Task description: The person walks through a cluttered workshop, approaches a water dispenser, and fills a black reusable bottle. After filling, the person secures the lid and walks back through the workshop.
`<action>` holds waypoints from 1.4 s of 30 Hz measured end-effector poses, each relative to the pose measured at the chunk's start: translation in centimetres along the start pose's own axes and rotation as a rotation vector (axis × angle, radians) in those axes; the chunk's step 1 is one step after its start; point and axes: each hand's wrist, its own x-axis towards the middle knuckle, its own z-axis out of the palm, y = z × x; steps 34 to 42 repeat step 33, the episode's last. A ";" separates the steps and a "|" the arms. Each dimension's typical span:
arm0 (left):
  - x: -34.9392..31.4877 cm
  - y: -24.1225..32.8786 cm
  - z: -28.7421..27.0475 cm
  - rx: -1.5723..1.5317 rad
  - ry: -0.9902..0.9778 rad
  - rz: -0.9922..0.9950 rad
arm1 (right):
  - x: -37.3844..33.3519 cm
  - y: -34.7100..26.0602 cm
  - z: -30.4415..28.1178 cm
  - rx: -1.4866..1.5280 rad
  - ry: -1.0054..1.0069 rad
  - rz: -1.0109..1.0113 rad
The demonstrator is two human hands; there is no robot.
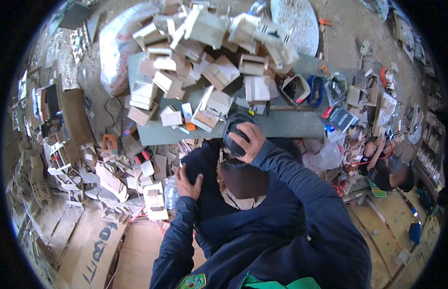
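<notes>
My right hand [250, 142] reaches to the near edge of the grey-green table. Its fingers are wrapped over a black rounded object [232, 126], whose exact kind I cannot make out. My left hand [188, 183] lies on my left thigh with its fingers spread, holding nothing. Between my knees is a dark brown flat piece [243, 179], below the black object. Close to my right hand on the table are a small wooden box [212, 108], a pale block-like box [257, 89] and an orange-and-white item [187, 115].
Many small wooden boxes [204, 29] are heaped at the table's [286, 126] far side. A white sack [118, 53] stands left of it. An open container [295, 89] and a blue coil [315, 91] sit right. Wood scraps [108, 180] litter the floor; another person [385, 166] sits at right.
</notes>
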 end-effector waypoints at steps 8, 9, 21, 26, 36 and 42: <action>1.7 4.3 3.7 0.370 0.268 0.042 | -1.2 5.0 -0.1 0.075 0.093 -0.153; 1.8 4.8 4.3 0.364 0.299 0.047 | -1.1 5.0 0.4 0.042 0.138 -0.202; 1.7 2.2 15.0 0.483 0.908 0.330 | -6.7 5.3 5.8 -0.105 0.372 -0.305; 1.5 2.8 14.0 0.185 0.909 0.486 | -8.9 4.7 5.3 -0.175 0.491 -0.214; 3.7 11.8 9.5 -0.096 1.082 1.232 | -20.8 6.7 2.6 -0.324 0.586 0.147; 3.7 11.8 9.5 -0.096 1.082 1.232 | -20.8 6.7 2.6 -0.324 0.586 0.147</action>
